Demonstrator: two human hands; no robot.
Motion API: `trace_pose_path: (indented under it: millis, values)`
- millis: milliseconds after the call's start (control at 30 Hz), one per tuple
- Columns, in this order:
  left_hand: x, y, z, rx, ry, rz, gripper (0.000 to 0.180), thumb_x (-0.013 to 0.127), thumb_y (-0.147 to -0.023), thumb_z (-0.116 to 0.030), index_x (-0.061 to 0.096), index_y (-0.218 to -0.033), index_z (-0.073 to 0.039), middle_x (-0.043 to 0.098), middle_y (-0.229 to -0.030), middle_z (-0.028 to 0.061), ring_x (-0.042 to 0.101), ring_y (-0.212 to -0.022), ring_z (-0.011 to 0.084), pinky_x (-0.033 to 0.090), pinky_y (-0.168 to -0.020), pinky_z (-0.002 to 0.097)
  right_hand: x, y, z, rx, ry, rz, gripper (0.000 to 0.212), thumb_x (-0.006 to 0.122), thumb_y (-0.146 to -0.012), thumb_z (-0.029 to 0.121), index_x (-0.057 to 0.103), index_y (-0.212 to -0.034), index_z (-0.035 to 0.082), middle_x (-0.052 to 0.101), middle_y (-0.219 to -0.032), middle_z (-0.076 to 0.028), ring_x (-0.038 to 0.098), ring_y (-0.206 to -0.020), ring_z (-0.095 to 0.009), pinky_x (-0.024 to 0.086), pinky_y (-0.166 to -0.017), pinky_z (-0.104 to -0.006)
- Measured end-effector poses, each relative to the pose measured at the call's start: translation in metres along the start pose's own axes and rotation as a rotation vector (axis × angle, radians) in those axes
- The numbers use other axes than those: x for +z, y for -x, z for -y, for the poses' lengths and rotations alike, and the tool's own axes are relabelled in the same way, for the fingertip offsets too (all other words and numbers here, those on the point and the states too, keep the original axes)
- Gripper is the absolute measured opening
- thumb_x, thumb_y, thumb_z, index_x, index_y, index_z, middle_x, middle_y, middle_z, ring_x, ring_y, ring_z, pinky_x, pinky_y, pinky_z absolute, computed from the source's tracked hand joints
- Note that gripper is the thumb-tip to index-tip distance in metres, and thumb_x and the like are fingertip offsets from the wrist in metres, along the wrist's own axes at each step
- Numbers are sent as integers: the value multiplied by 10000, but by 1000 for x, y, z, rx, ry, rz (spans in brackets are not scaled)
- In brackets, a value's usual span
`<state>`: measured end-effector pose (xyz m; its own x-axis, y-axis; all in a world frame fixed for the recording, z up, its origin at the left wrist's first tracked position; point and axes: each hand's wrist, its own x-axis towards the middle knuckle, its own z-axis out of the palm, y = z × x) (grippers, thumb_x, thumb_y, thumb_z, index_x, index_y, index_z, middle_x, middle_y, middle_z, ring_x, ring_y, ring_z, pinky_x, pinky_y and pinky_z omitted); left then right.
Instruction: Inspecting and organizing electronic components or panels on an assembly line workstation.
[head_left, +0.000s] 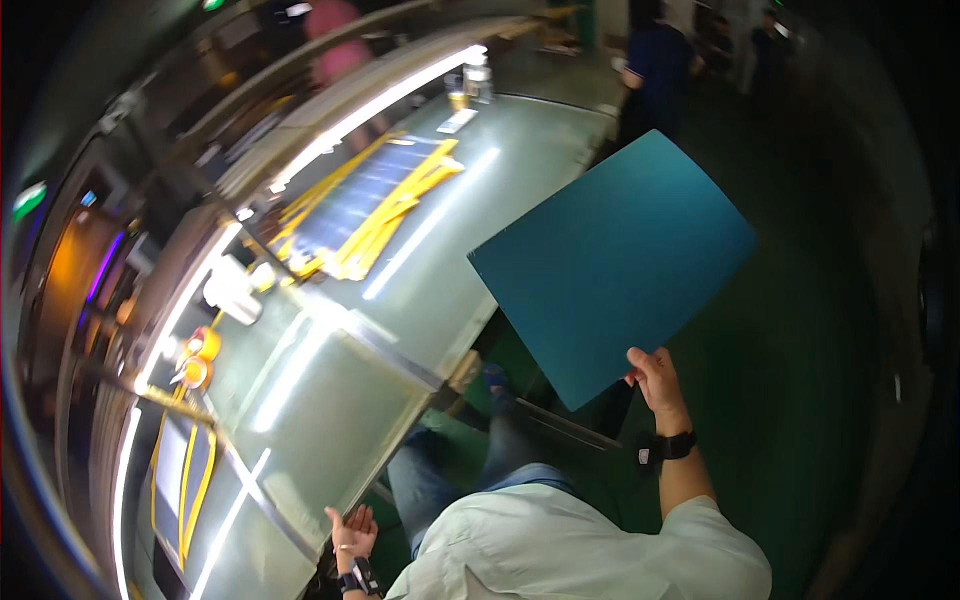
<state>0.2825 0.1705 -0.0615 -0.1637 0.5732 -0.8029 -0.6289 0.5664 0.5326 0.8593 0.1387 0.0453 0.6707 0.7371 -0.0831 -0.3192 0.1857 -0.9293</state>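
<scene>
Head view: one flat teal panel, rectangular, out over the dark green floor to the right of the workbench [350, 425].
Teal panel [615, 265]: borne by the right hand alone at its near corner edge; broad face turned up to the wearer, apparently tilted.
Right hand [652, 378]: pinching that edge, thumb on top, other fingers mostly hidden beneath; an edge grip probably keeps the face untouched.
Left hand [354, 532]: fingers loosely spread, palm up, holding nothing, by the bench's near edge; contact cannot be told.
Yellow-edged stack [372, 205]: laid flat on the bench top, presumably for support; details blurred.
Orange tape rolls [197, 362]: at the bench's far side, perhaps to leave working room.
Strip light [385, 112]: mounted above the bench, likely to light its surface.
</scene>
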Motion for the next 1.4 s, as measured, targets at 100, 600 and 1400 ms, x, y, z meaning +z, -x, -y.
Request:
trace_pose_path:
  millis: [100,600,1400]
  values:
    - [2,21,-3,-20,-7,-22,751,517,-796,-655,472,-1171,-6,586,-1105,115,542,-1039,262,418,-820,348,67,1,-10,125,20,401,167,690,-797,140,546,-808,56,502,-632,-10,484,-505,-105,442,-525,-254]
    - [-46,131,21,394,-101,180,305,476,-946,-315,630,-1047,-72,665,-967,60,623,-890,144,465,-776,282,265,84,-53,447,16,991,146,626,-831,45,590,-965,90,570,-859,24,534,-727,-97,443,-608,-267]
    - [-74,106,60,300,8,99,372,523,-917,-355,581,-1135,-59,630,-1077,81,595,-1005,176,452,-841,321,284,94,-131,-1403,871,1538,364,506,-746,-24,637,-1074,62,571,-1184,-182,523,-1131,-365,420,-966,-453]
